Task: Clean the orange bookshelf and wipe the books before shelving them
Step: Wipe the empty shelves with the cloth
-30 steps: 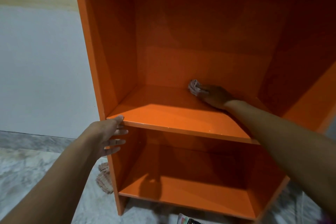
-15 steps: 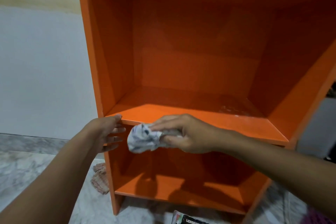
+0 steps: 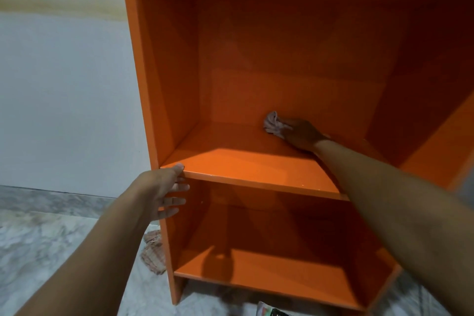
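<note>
The orange bookshelf (image 3: 164, 64) stands open in front of me, with a middle board (image 3: 246, 167) and a bottom board below it. My right hand (image 3: 302, 134) reaches deep into the upper compartment and holds a crumpled pale cloth (image 3: 273, 123) against the back of the middle board. My left hand (image 3: 164, 191) rests on the shelf's left front edge, thumb on top of the middle board's corner, fingers spread against the side panel. A corner of a book (image 3: 272, 312) shows at the bottom edge.
A pale wall (image 3: 64, 97) rises to the left of the shelf. The floor (image 3: 38, 251) is grey marbled tile. A second, pinkish rag (image 3: 154, 254) lies on the floor by the shelf's lower left corner.
Half a second ago my right hand held the cloth at the front edge of the middle board; it has gone back to the rear of that board. My left hand stayed put.
</note>
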`<state>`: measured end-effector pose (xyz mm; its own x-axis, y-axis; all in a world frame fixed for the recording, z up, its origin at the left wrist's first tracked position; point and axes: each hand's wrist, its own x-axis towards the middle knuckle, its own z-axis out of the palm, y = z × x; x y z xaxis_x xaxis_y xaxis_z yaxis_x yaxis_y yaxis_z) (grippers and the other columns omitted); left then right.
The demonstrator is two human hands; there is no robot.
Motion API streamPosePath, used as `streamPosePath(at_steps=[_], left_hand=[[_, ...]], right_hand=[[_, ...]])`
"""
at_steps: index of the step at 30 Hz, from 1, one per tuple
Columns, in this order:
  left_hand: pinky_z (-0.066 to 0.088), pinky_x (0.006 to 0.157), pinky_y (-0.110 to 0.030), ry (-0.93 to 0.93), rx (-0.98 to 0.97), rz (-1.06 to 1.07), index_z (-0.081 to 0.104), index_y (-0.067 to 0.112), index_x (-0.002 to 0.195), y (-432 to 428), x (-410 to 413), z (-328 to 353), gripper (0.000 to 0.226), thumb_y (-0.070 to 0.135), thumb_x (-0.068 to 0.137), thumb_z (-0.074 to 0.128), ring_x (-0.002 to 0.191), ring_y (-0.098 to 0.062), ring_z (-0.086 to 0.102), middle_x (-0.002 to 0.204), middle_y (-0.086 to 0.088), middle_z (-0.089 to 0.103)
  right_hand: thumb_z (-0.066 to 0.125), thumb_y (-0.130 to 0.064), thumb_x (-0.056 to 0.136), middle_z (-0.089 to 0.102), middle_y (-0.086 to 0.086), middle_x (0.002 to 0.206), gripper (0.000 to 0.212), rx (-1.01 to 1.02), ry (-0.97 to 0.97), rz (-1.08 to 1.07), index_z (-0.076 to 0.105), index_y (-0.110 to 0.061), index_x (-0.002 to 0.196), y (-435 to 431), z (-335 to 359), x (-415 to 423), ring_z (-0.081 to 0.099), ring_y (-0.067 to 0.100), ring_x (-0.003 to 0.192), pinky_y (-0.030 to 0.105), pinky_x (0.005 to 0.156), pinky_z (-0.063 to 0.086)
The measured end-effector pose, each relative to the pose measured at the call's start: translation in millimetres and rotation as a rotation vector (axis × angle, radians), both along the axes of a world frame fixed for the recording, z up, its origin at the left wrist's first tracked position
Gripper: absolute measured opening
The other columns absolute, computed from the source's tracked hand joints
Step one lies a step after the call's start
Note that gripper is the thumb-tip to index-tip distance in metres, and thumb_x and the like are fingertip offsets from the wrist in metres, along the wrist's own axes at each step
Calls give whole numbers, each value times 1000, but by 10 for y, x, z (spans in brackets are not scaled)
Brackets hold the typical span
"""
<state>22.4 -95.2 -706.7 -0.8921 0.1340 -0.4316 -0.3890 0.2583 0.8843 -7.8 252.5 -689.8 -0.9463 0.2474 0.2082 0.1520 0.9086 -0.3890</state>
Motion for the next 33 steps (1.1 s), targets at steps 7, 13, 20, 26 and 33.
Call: streamPosePath(at_steps=[7,13,20,26,33], left_hand=[[49,83,-41,32,-36,-27,62,14,96,-21,-73,-33,34,45,98,47,88,-25,62,97,-3,67],[52,75,-41,364,-401,99,63,8,91,-101,-199,-153,48,56,91,54,72,-29,62,85,-10,67],[45,67,-36,768,-646,281,57,17,115,-222,-160,-158,48,59,91,50,86,-29,63,103,-8,68],[50,67,-35,940,-661,244,63,18,108,-251,-237,-124,36,48,96,49,77,-27,62,95,-6,71],[47,65,-33,940,-680,204,61,17,102,-251,-240,-88,30,44,97,50,72,-22,55,98,-7,70]], right_hand=[[52,-27,95,64,-4,124,31,-10,56,494,65,-21,122,-969,-82,459,59,11,113,25,96,45],[55,1,92,60,2,124,39,-5,64,790,61,-9,128,-1386,38,1193,56,-7,105,7,87,40],[51,-11,97,63,-9,93,33,-164,130,46,61,-16,128,-543,430,565,54,-7,69,6,58,44],[41,-42,101,55,1,137,36,74,-57,-44,55,-31,133,-415,-15,204,56,22,117,31,92,42],[62,-18,91,64,-3,124,30,68,187,524,68,-19,120,-1118,-73,661,58,9,113,25,97,44]])
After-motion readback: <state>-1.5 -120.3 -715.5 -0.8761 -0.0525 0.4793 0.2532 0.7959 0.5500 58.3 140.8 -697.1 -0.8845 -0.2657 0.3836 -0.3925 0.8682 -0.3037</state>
